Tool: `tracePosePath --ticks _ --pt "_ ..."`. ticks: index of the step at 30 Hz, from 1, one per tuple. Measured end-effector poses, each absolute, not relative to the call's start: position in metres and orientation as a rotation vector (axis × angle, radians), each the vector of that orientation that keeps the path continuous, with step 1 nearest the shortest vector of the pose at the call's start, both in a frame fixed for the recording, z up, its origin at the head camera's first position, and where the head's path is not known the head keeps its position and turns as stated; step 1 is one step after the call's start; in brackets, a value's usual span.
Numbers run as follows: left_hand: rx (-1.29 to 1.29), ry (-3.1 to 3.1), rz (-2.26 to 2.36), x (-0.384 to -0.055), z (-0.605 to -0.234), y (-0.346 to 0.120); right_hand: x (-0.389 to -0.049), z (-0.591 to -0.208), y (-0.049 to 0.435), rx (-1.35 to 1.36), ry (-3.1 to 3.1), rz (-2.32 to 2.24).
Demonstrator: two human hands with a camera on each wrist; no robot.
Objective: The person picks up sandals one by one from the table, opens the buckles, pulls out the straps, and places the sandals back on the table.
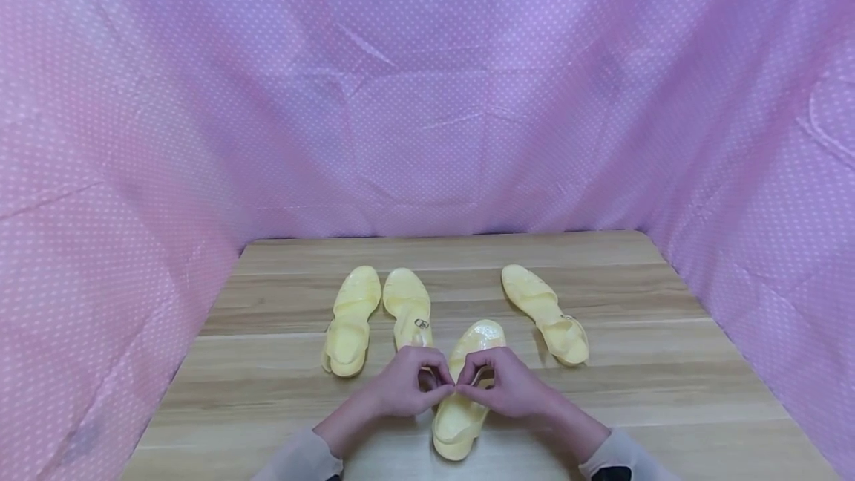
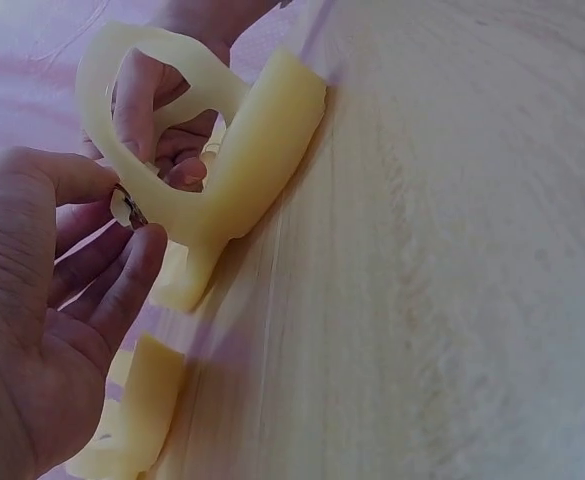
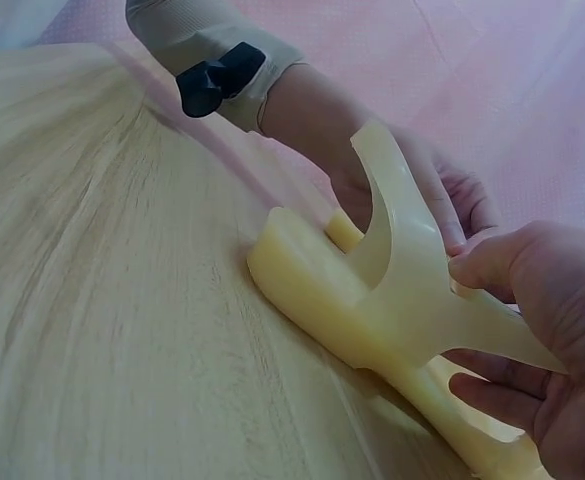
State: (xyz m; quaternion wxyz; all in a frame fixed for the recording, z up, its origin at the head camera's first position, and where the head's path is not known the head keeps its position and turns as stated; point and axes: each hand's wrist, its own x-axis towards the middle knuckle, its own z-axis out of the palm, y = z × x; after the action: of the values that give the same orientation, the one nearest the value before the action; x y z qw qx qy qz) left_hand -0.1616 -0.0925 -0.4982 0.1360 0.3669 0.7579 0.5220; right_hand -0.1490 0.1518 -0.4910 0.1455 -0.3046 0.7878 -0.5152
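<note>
A pale yellow jelly sandal (image 1: 456,425) lies on the wooden table in the head view, toe pointing away, with both hands over its middle. My left hand (image 1: 410,383) pinches the small metal buckle (image 2: 132,210) at the side of its strap between thumb and finger. From the other side my right hand (image 1: 505,383) pinches the ankle strap (image 3: 412,225) with thumb and fingertips, close against the left fingertips. In the left wrist view the strap stands up as a loop above the heel. The strap's end is hidden by the fingers.
Two more yellow sandals stand at the left, an outer one (image 1: 349,318) and an inner one (image 1: 406,297) partly behind my left hand. Another yellow sandal (image 1: 544,310) lies slanted at the right. Pink dotted cloth (image 1: 427,132) hangs around the wooden table (image 1: 267,407).
</note>
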Motion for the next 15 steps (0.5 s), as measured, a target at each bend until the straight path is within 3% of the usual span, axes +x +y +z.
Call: tracePosePath --ticks 15 --pt "1.025 2.203 1.574 -0.1582 -0.4976 -0.092 -0.1497 -0.49 0.1508 -0.896 2.298 -1.519"
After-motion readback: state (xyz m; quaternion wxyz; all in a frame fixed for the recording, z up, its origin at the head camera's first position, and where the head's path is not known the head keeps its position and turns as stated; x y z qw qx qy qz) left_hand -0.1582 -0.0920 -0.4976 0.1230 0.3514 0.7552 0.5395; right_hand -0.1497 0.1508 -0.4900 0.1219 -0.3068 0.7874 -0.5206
